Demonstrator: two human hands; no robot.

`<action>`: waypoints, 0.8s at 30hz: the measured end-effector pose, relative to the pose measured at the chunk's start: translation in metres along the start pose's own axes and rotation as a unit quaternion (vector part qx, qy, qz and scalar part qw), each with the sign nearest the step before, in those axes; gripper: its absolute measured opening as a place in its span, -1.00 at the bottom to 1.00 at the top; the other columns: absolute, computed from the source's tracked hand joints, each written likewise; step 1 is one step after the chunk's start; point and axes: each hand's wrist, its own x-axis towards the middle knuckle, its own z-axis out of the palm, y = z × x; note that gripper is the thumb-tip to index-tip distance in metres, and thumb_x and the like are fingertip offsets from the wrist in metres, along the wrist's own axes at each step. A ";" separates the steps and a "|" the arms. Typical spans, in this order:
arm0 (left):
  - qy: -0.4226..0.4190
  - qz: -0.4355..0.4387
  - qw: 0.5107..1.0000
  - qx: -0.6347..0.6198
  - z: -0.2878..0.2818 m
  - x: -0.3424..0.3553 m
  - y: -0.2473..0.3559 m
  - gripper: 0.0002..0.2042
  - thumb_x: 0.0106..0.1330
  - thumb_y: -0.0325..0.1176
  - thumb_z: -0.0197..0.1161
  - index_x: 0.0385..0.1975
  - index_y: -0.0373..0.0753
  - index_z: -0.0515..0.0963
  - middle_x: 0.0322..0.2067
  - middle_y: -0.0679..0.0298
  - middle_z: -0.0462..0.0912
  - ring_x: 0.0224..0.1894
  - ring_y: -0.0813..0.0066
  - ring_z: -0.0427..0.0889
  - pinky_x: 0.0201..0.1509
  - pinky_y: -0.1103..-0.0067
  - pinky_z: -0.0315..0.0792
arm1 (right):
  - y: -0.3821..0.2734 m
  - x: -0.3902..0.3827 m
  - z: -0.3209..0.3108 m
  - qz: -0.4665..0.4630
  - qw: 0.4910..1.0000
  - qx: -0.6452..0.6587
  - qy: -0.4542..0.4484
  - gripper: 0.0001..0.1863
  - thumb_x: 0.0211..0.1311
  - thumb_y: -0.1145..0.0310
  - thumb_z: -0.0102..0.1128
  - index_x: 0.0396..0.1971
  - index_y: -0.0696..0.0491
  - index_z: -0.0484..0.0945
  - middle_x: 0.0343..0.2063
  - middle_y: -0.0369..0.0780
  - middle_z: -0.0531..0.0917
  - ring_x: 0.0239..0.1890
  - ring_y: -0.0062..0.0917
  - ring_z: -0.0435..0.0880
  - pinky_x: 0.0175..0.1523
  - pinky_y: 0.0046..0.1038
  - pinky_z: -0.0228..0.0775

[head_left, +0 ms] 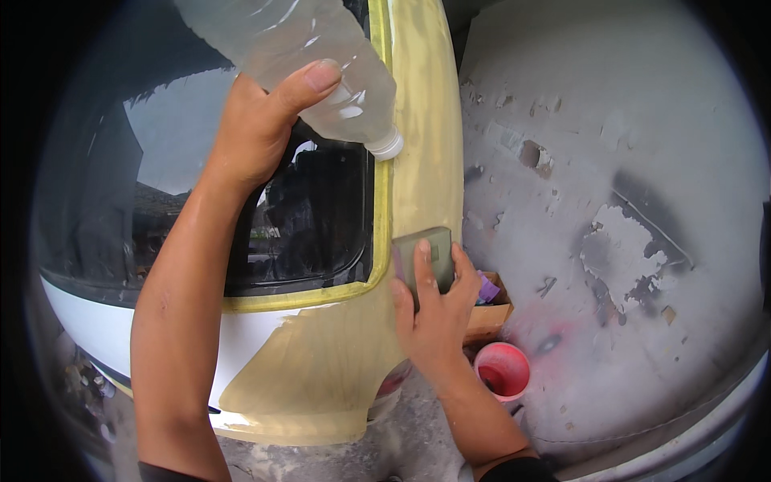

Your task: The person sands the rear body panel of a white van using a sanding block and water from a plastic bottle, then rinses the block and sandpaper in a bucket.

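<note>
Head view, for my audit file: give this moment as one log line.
left hand: holds plastic bottle, neck toward yellow tape | right hand: on flat block against beige panel | nearby: red bucket

We see a red bucket [518,358], a bit right of the middle, and we can look down into it. Just past it is a brown box [486,323] with something purple [487,287] inside. Beside them we see a big gray surface [683,120] with flaky spots. One pale patch [622,245] is large and jagged, with dark smudges [638,193] around it. A pink smear [552,323] is near the bucket. Low down we see rough gray ground [418,442].
</note>
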 end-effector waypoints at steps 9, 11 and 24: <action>0.006 -0.029 1.000 -0.006 0.004 0.000 0.002 -0.48 0.21 -0.05 0.27 0.01 -0.36 0.45 -0.15 0.21 0.58 -0.10 0.45 0.54 0.03 0.51 0.39 | 0.046 0.105 0.022 0.020 0.996 0.035 0.074 -0.49 0.24 0.21 0.13 0.21 -0.04 0.42 0.08 0.19 0.32 0.08 0.08 0.31 0.09 -0.01 0.19; 0.013 -0.024 1.000 0.002 0.002 -0.001 0.002 -0.46 0.20 -0.04 0.28 0.02 -0.35 0.44 -0.14 0.21 0.57 -0.09 0.45 0.54 0.03 0.51 0.39 | 0.025 0.042 0.015 -0.018 0.999 0.011 0.035 -0.48 0.24 0.21 0.13 0.21 -0.04 0.42 0.08 0.19 0.33 0.08 0.08 0.32 0.08 -0.02 0.20; 0.022 -0.001 0.999 0.044 0.004 0.001 0.005 -0.48 0.16 -0.03 0.31 -0.04 -0.34 0.48 -0.18 0.23 0.57 -0.12 0.45 0.53 0.01 0.52 0.38 | 0.031 0.043 0.020 -0.012 0.998 0.023 0.060 -0.45 0.20 0.21 0.20 0.23 -0.09 0.40 0.09 0.21 0.32 0.09 0.08 0.31 0.15 -0.07 0.17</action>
